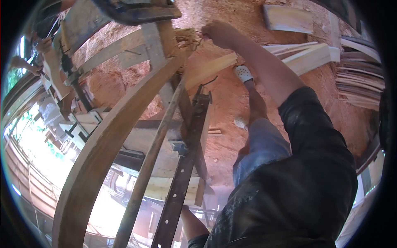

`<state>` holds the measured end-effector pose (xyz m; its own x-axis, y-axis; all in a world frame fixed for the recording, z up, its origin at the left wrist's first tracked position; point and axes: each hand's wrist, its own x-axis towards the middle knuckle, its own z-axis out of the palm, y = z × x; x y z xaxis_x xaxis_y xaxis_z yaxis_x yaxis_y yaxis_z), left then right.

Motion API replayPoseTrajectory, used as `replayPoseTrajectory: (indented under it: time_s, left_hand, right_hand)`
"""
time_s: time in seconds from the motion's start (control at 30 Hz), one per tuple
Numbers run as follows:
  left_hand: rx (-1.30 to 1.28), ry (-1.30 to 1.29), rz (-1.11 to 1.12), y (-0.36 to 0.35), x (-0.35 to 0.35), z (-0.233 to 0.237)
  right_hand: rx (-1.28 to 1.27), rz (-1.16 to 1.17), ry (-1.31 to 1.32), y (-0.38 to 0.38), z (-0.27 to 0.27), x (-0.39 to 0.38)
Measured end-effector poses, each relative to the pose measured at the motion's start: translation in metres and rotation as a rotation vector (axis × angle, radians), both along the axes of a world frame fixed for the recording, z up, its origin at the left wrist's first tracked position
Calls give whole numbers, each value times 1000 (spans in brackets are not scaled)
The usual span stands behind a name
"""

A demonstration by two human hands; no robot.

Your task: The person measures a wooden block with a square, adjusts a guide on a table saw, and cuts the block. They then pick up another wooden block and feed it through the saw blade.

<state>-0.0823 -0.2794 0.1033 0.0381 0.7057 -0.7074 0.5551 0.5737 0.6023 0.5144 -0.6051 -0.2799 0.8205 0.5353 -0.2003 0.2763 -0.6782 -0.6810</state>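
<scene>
My right hand (pixel 217 35) reaches out at the top, its fingers closed together at a tangle of thin shavings or fibres (pixel 188 37). What it pinches is too small to make out. Beside it ends a long curved wooden piece (pixel 109 142), which sweeps down to the lower left. A round wooden pole (pixel 151 163) and a dark metal bar with holes (pixel 178 182), part of a clamp, run alongside. My left hand (pixel 184 210) is low in the view, near the metal bar and a light wooden block (pixel 188 190); its fingers are hidden.
Cut boards (pixel 306 58) and stacked thin strips (pixel 359 78) lie on the sawdust-covered floor (pixel 221 153) at right. A blue metal clamp part (pixel 140 14) juts in at the top. Another person's hand (pixel 25 64) shows at far left, near more clamped wood.
</scene>
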Motion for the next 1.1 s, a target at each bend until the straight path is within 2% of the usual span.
replayPoseTrajectory:
  time_s: [0.1, 0.3, 0.5, 0.97, 1.1]
  left_hand:
    - [14, -13, 13, -2, 6, 5]
    - [32, -27, 23, -1, 10, 9]
    - [15, -17, 25, -8, 11, -1]
    - [10, 23, 3, -15, 23, -6]
    - [19, 30, -2, -15, 23, -4]
  right_hand:
    - [89, 12, 6, -5, 6, 3]
    - [41, 39, 135, -5, 8, 7]
    - [184, -12, 94, -9, 10, -1]
    - [171, 21, 152, -12, -2, -2]
    - [174, 30, 171, -15, 14, -3]
